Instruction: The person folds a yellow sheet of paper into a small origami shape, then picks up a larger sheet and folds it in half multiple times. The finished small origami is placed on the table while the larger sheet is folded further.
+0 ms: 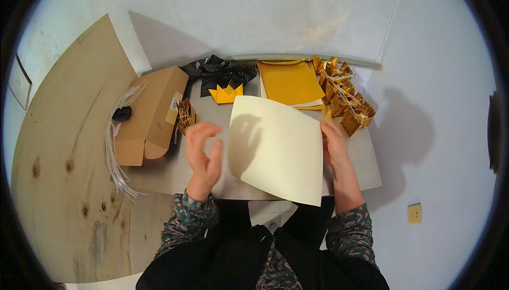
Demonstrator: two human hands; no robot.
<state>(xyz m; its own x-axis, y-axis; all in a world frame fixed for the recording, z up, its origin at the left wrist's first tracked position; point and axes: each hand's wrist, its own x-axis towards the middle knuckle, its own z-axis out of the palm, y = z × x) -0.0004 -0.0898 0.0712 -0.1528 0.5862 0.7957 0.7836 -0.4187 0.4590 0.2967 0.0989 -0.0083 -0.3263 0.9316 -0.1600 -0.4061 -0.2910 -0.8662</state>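
Note:
A pale cream sheet of paper (283,147) is held up over the table's front edge. My right hand (333,144) grips its right side, with the thumb on the near face. To the left of the sheet, my left hand (202,155) is raised with fingers apart and slightly curled, holding nothing. Its shadow falls on the paper. Behind the sheet lies a stack of gold paper (290,81), partly covered by it. A folded yellow paper crown shape (227,94) rests just beyond the sheet's upper left corner.
An open cardboard box (154,112) stands at the left, with white strings (112,147) draped over it. Tied bundles of folded gold paper (344,94) lie at the right; another bundle (185,116) is beside the box. A black plastic bag (217,70) sits against the wall.

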